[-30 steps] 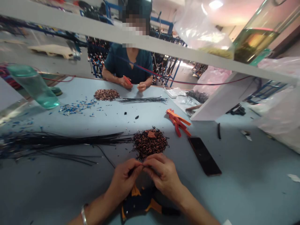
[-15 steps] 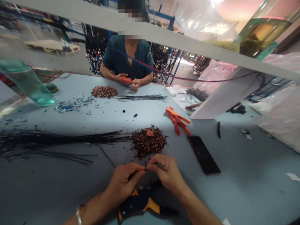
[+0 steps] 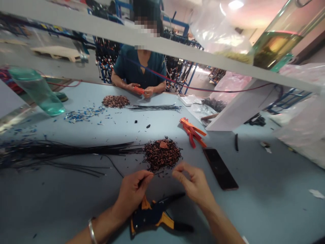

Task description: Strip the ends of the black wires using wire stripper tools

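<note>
My left hand (image 3: 133, 189) pinches a thin black wire (image 3: 115, 166) between thumb and fingers, and a short end of it pokes out to the right. My right hand (image 3: 195, 184) is apart from it, thumb and fingertips closed together; whether anything tiny sits between them I cannot make out. Under both hands lies a dark wire stripper (image 3: 149, 218) with yellow parts, its handles pointing right. Just beyond the fingers is a heap of short black and copper-coloured bits (image 3: 162, 157). A bundle of long black wires (image 3: 83, 149) stretches leftward from that heap.
Red-orange pliers (image 3: 191, 132) and a black phone (image 3: 220, 168) lie to the right. Across the table a co-worker (image 3: 142, 67) holds an orange tool. A green bottle (image 3: 38, 91) stands at the left. A white shelf beam (image 3: 177, 51) crosses above.
My right hand has moved away to the right from my left hand, opening a gap between them. The wire end now shows at the left fingertips. The camera view has shifted slightly.
</note>
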A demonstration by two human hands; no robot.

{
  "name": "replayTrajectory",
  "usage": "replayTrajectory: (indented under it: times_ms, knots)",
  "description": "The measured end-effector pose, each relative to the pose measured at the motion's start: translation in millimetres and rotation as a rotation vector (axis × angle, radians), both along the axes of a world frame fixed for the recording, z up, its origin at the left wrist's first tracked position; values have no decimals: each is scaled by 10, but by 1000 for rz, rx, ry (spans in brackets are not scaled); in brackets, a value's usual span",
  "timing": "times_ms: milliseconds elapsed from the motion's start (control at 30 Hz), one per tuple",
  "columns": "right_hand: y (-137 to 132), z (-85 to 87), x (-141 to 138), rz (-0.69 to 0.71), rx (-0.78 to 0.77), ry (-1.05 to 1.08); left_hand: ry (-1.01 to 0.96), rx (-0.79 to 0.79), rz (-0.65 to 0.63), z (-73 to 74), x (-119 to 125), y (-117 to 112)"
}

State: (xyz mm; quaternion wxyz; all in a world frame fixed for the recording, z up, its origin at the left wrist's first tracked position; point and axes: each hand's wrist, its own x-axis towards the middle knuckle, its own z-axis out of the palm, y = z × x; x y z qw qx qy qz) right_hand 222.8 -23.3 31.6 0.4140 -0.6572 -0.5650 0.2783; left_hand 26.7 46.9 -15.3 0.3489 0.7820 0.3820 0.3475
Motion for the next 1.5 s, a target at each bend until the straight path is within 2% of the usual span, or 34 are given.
replayTrajectory:
  times_ms: [100, 167, 233, 367, 467, 567, 633, 700, 833, 900, 1000, 1133, 1333, 1500]
  knots:
    - [-188, 117, -45, 344, -21, -278, 4, -32, 9, 4, 3, 4]
    - [-339, 74, -88, 499, -113, -454, -14, -45, 15, 9, 10, 6]
    - [-475, -53, -118, 609, -217, -556, -29, -47, 15, 17, 19, 10]
    - [-608, -292, -151, 478, -293, -613, -46, -53, 25, 42, 27, 26]
    - [-599, -295, -186, 446, -252, -552, -46, -67, 55, 53, 16, 43]
    - [-609, -218, -170, 410, -187, -384, -47, -88, 89, 50, 0, 61]
    - [-666, -185, -99, 328, -188, -207, -77, -112, 127, 45, -6, 70]
    - [-752, -192, 6, 249, -221, 33, -121, -140, 170, 44, -8, 76]
    - [-845, -298, 131, 219, -199, 743, -154, -145, 232, 57, -6, 77]
    - [-791, -336, 86, 259, -147, 967, -151, -117, 247, 63, -8, 71]
    - [-622, -327, -64, 270, -149, 1206, -152, -76, 253, 65, -14, 59]
    - [-452, -341, -211, 165, -231, 1346, -148, -54, 256, 66, -18, 44]
    - [-443, -543, -274, 294, -363, 1447, -158, -65, 216, 94, -28, 30]
    - [-500, -526, -274, 317, -413, 1457, -185, -45, 152, 96, -38, 9]
